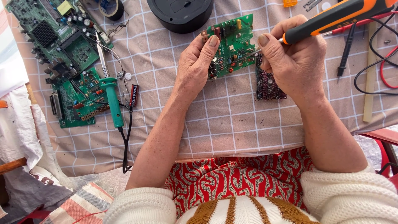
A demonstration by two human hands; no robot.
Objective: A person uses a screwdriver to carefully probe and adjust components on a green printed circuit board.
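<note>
Over a beige cloth with a white grid [232, 124], the left hand [197, 62] pinches a small green circuit board [234, 43] upright while the right hand [296, 58] clenches an orange-and-black-handled screwdriver [331, 18] against it, whose tip might skid across components if pressed off-centre.

**Bench clutter on a checked cloth**

A beige checked cloth [232, 124] covers the table. At the far left lie a large green circuit board [54, 31] and a smaller green board [76, 99], with a green-handled soldering iron [112, 99] and a small battery [134, 95] just beside them. A black round case [180, 14] sits at the top, a tape roll [112, 8] near it. Red and black probe leads [373, 54] trail on the right.
</note>
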